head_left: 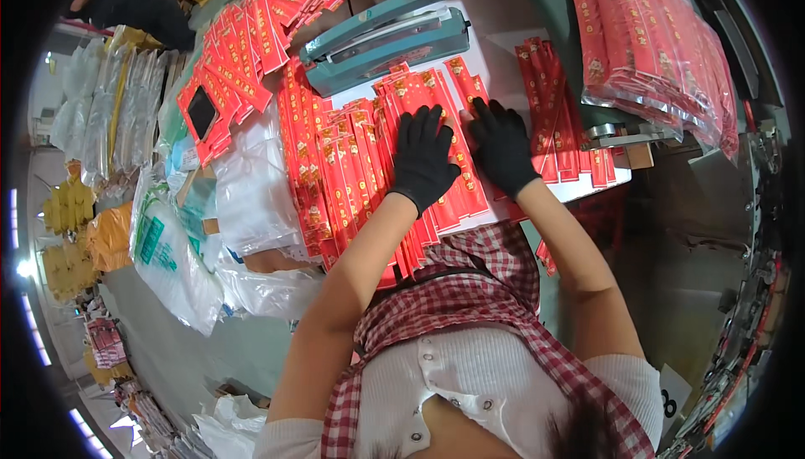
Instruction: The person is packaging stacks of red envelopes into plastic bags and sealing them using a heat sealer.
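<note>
Long, narrow red packets (348,178) with gold print lie in overlapping rows on the white tabletop before me. My left hand (422,153), in a black glove, rests flat on the middle rows, fingers stretched forward and thumb out to the side. Just right of it, my right hand (503,149), also gloved in black, touches the right edge of these packets. Its fingers are bent a little and apart; its thumb tip points at the left hand. A short stack of red packets (464,79) lies just beyond the right fingertips. What is under both palms is hidden.
Beyond the rows stands a blue-green bar sealer (386,44). More red packets (243,48) are fanned at the left, with a black phone (201,113) on them. Clear plastic bags (256,182) lie nearer. At right are a loose pile (549,107) and a large bagged bundle (646,48).
</note>
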A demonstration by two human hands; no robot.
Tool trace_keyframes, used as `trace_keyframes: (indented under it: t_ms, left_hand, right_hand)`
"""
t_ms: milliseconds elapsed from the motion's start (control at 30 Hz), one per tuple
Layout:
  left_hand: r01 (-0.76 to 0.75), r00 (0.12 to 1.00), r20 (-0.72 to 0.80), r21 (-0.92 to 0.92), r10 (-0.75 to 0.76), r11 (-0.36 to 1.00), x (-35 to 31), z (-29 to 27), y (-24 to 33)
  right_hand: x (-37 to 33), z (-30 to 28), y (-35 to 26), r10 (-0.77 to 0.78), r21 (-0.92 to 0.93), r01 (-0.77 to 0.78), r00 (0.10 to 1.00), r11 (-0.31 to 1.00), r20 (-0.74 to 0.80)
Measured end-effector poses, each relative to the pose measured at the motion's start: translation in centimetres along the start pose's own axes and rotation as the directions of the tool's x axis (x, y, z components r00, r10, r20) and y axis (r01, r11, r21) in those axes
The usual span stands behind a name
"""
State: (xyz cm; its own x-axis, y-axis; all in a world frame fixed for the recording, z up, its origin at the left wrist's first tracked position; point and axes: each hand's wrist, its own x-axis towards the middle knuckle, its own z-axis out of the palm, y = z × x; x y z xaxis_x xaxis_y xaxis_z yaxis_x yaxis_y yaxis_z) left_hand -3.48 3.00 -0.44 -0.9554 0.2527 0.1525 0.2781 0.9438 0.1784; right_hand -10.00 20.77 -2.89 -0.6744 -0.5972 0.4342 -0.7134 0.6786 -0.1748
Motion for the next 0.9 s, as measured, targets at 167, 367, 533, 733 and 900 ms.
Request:
trace_keyframes:
  t_ms: [167,367,533,733,900]
  left_hand:
    - [-0.124,0.992,-0.001,0.014,0.124,0.992,-1.7,-0.4,-2.4]
    - [-0.114,0.993,-0.002,0.035,0.114,0.993,-1.6,0.2,-1.7]
    - [-0.076,0.996,-0.057,-0.036,0.074,0.996,-1.4,0.7,-1.8]
    - [-0.031,0.998,0.045,-0.035,0.032,0.999,-1.4,0.1,-1.8]
    - [-0.079,0.996,0.042,0.061,0.077,0.995,-1.1,1.1,0.3]
  right_hand:
    - [-2.3,-1.5,6.1,0.104,-0.052,-0.1,0.992,0.994,0.072]
    - [0.7,-1.1,-0.3,0.16,0.101,-0.161,0.987,0.982,0.02]
    - [0.0,0.6,-1.7,0.151,0.212,-0.147,0.989,0.966,0.001]
    - [-1.9,1.0,3.7,0.192,-0.054,-0.186,0.97,0.981,0.151]
    - [-0.3,-0.4,1.9,0.402,-0.18,-0.374,0.902,0.91,0.157]
